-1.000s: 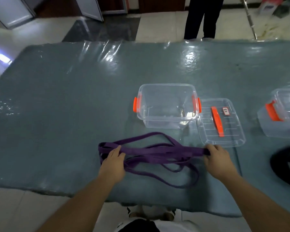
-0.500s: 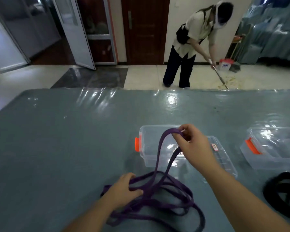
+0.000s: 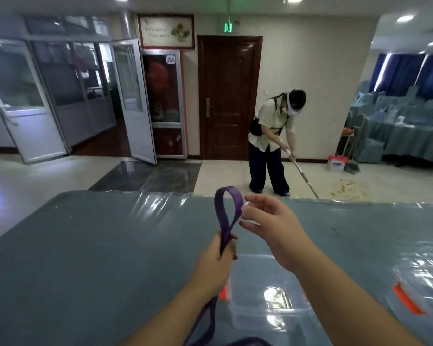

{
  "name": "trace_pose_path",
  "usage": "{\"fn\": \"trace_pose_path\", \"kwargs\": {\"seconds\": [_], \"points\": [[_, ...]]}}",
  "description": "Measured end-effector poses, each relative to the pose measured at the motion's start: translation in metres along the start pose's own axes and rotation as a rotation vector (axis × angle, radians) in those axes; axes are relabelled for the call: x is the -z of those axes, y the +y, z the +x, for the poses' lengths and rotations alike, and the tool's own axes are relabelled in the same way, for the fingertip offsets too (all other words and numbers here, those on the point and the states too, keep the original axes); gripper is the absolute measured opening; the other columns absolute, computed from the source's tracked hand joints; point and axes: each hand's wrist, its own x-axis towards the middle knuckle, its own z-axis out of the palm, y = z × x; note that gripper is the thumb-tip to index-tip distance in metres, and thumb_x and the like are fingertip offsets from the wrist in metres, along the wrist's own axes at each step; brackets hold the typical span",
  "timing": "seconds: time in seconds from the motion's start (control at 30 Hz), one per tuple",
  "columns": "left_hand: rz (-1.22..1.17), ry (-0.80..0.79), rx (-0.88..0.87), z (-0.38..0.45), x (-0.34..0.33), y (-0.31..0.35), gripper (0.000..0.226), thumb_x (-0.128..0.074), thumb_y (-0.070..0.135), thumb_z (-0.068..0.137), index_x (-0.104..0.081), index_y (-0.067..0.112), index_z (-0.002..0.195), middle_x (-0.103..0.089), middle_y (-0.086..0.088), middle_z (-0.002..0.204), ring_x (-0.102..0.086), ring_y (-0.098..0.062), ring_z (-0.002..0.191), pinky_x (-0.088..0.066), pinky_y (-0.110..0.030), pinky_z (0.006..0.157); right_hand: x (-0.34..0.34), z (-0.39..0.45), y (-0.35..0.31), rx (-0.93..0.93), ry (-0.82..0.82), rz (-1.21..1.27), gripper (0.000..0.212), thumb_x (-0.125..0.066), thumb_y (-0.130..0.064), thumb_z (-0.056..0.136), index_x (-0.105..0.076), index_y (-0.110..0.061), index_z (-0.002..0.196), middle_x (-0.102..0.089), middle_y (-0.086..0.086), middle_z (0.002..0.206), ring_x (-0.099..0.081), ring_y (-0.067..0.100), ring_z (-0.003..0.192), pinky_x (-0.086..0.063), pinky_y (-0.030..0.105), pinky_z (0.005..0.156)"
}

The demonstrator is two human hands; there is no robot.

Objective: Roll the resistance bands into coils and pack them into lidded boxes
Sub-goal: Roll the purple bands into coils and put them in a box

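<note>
Glass-panelled doors stand open at far left, beyond a table covered in grey-blue cloth under glossy, wrinkled clear film. Over it the left hand is clenched round a flat purple resistance band, whose matte woven strap rises above the fist in a teardrop loop and hangs below the wrist toward the table's near edge. Just right of the loop the right hand is raised, fingers relaxed and spread, fingertips at the strap. Beneath the forearms sits a clear plastic box with rounded corners; farther right, another clear box with an orange latch. Behind, a person sweeps the tiled floor
</note>
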Motion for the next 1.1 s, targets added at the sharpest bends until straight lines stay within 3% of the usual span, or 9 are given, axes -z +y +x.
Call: {"fn": "trace_pose_path", "kwargs": {"seconds": [0.2, 0.4, 0.57, 0.63, 0.7, 0.8, 0.87, 0.97, 1.1], "points": [[0.32, -0.019, -0.189, 0.002, 0.021, 0.047, 0.023, -0.036, 0.049, 0.109, -0.053, 0.034, 0.108, -0.062, 0.009, 0.091, -0.063, -0.008, 0.079, -0.054, -0.034, 0.072, -0.022, 0.004, -0.009, 0.064, -0.044, -0.177, 0.039, -0.059, -0.052, 0.1, -0.062, -0.039, 0.136, -0.072, -0.013, 0.125, -0.067, 0.009, 0.117, -0.054, 0.039, 0.106], [0.631, 0.062, -0.416, -0.008, 0.026, 0.073, 0.026, -0.038, 0.049, 0.109, -0.053, 0.027, 0.106, -0.058, 0.007, 0.083, -0.049, -0.011, 0.062, -0.034, -0.02, 0.052, -0.031, 0.002, -0.039, 0.185, -0.126, -0.362, 0.034, -0.066, -0.058, 0.093, -0.057, -0.055, 0.126, -0.07, -0.028, 0.107, -0.066, -0.002, 0.104, -0.054, 0.024, 0.09], [0.871, 0.251, -0.544, -0.01, 0.025, 0.094, 0.029, -0.045, 0.049, 0.104, -0.059, 0.024, 0.108, -0.064, 0.007, 0.068, -0.045, -0.011, 0.05, -0.019, -0.019, 0.042, -0.031, 0.001, -0.054, 0.156, -0.018, -0.327, 0.016, -0.073, -0.041, 0.092, -0.063, -0.041, 0.105, -0.077, -0.003, 0.101, -0.072, 0.017, 0.098, -0.059, 0.038, 0.09], [0.782, 0.194, -0.408, -0.014, 0.021, 0.104, 0.032, -0.04, 0.054, 0.107, -0.053, 0.025, 0.114, -0.068, 0.005, 0.087, -0.062, -0.015, 0.069, -0.034, -0.024, 0.055, -0.028, -0.001, -0.061, 0.143, 0.027, -0.213, 0.012, -0.07, -0.035, 0.096, -0.067, -0.033, 0.108, -0.078, 0.001, 0.093, -0.073, 0.02, 0.093, -0.059, 0.035, 0.083], [0.65, 0.121, -0.311, -0.014, 0.017, 0.11, 0.027, -0.042, 0.058, 0.106, -0.046, 0.032, 0.113, -0.06, 0.01, 0.084, -0.059, -0.01, 0.07, -0.036, -0.018, 0.056, -0.024, -0.003, -0.068, 0.157, 0.044, -0.176, 0.01, -0.066, -0.033, 0.1, -0.07, -0.027, 0.106, -0.074, 0.008, 0.087, -0.069, 0.02, 0.086, -0.057, 0.033, 0.078], [0.503, -0.079, -0.318, -0.017, 0.02, 0.122, 0.04, -0.052, 0.06, 0.101, -0.046, 0.037, 0.133, -0.064, 0.012, 0.092, -0.064, -0.007, 0.081, -0.049, -0.02, 0.068, -0.016, -0.007, -0.075, 0.165, 0.023, -0.106, 0.008, -0.066, -0.03, 0.1, -0.072, -0.025, 0.103, -0.071, 0.01, 0.085, -0.068, 0.027, 0.087, -0.057, 0.045, 0.089], [0.435, -0.216, -0.33, -0.014, 0.031, 0.126, 0.037, -0.054, 0.057, 0.101, -0.054, 0.035, 0.13, -0.069, 0.013, 0.107, -0.066, -0.003, 0.097, -0.056, -0.031, 0.087, -0.007, -0.008, -0.082, 0.209, 0.0, 0.022, 0.012, -0.063, -0.022, 0.102, -0.071, -0.018, 0.11, -0.065, 0.002, 0.073, -0.063, 0.024, 0.075, -0.058, 0.048, 0.082], [0.329, -0.086, -0.421, -0.008, 0.049, 0.141, 0.025, -0.048, 0.05, 0.105, -0.061, 0.035, 0.121, -0.069, 0.014, 0.111, -0.065, -0.003, 0.104, -0.056, -0.036, 0.093, 0.007, -0.014, -0.103, 0.24, -0.053, 0.181, 0.018, -0.056, -0.015, 0.105, -0.065, -0.003, 0.115, -0.049, 0.0, 0.067, -0.044, 0.016, 0.059, -0.04, 0.034, 0.059], [0.203, 0.069, -0.54, 0.001, 0.059, 0.188, 0.021, -0.053, 0.036, 0.106, -0.061, 0.036, 0.125, -0.069, 0.019, 0.114, -0.064, 0.003, 0.108, -0.057, -0.027, 0.095, 0.019, -0.015, -0.127, 0.247, -0.149, 0.092, 0.032, -0.054, -0.039, 0.105, -0.064, -0.01, 0.097, -0.041, -0.002, 0.065, -0.032, 0.013, 0.053, -0.024, 0.028, 0.052]]}}
